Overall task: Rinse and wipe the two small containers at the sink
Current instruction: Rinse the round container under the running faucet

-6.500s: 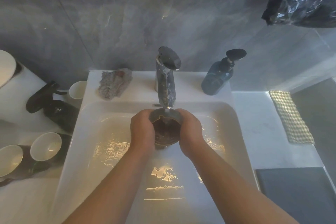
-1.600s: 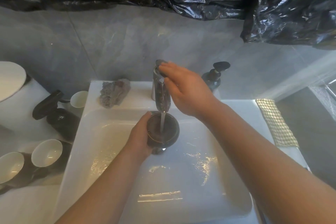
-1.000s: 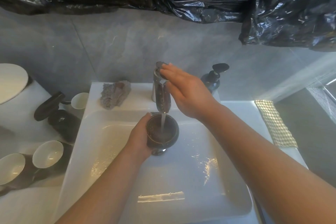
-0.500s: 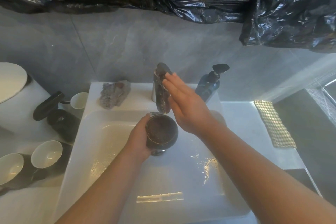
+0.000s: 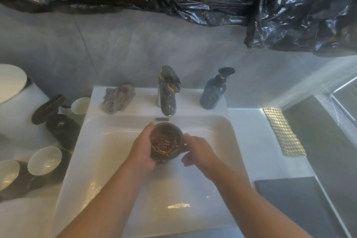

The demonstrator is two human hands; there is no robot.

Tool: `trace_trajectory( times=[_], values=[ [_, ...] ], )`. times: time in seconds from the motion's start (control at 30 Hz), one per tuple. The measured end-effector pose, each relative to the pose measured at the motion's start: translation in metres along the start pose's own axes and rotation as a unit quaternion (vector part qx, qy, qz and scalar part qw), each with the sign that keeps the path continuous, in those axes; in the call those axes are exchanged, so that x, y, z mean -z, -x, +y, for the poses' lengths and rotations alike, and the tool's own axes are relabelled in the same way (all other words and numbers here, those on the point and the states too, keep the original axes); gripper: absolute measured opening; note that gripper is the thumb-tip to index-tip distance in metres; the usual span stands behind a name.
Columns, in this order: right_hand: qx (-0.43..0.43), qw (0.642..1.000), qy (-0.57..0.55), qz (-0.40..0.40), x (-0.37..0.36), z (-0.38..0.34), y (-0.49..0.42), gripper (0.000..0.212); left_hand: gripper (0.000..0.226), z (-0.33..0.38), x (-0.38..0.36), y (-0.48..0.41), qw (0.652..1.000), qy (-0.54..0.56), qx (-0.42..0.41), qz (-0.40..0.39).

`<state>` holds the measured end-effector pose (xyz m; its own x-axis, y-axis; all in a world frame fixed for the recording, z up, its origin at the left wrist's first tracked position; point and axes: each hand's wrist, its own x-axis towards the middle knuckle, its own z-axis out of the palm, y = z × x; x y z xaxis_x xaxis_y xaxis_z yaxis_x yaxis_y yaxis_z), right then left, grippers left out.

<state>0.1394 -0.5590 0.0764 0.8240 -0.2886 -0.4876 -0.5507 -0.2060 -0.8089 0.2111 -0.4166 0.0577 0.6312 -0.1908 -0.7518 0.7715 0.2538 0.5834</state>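
Observation:
A small dark round container (image 5: pixel 166 141) with water in it is held upright over the white sink basin (image 5: pixel 222 127), just in front of the faucet (image 5: pixel 169 92). My left hand (image 5: pixel 144 149) wraps its left side. My right hand (image 5: pixel 199 151) rests against its right side with the fingers spread and touching the wall. No water runs from the faucet. A second dark container (image 5: pixel 62 128) stands on the counter to the left of the sink.
A grey sponge-like lump (image 5: pixel 117 98) and a blue soap dispenser (image 5: pixel 214 91) sit on the sink's back ledge. White cups (image 5: pixel 44 160) stand on the left counter. A yellow woven cloth (image 5: pixel 284 131) and a dark mat (image 5: pixel 293 205) lie on the right. Black plastic sheeting hangs above.
My right hand left the faucet handle and came down to the container's right side. The water stream stopped. The container stayed in my left hand.

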Motion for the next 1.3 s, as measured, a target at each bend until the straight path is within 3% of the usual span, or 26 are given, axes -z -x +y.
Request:
trace_trajectory(
  times=[0.23, 0.47, 0.87, 1.0, 1.3],
  values=[
    [0.024, 0.998, -0.052, -0.02, -0.004, 0.015, 0.01, 0.037, 0.05, -0.019, -0.001, 0.018, 0.999, 0.033, -0.032, -0.004],
    [0.029, 0.996, -0.088, -0.002, -0.005, 0.03, 0.023, 0.034, 0.058, -0.042, 0.011, 0.032, 0.996, -0.031, -0.087, -0.002],
    [0.038, 0.992, -0.119, 0.006, -0.018, 0.048, 0.02, 0.033, 0.042, -0.048, 0.043, 0.03, 0.967, -0.173, -0.18, -0.041],
    [0.058, 0.991, -0.116, 0.043, -0.026, 0.057, 0.01, 0.026, 0.04, -0.05, 0.047, 0.014, 0.95, -0.21, -0.225, -0.051],
    [0.13, 0.984, -0.117, 0.018, -0.029, 0.069, 0.01, 0.018, 0.034, -0.067, 0.048, 0.027, 0.944, -0.191, -0.258, -0.076]
  ],
)
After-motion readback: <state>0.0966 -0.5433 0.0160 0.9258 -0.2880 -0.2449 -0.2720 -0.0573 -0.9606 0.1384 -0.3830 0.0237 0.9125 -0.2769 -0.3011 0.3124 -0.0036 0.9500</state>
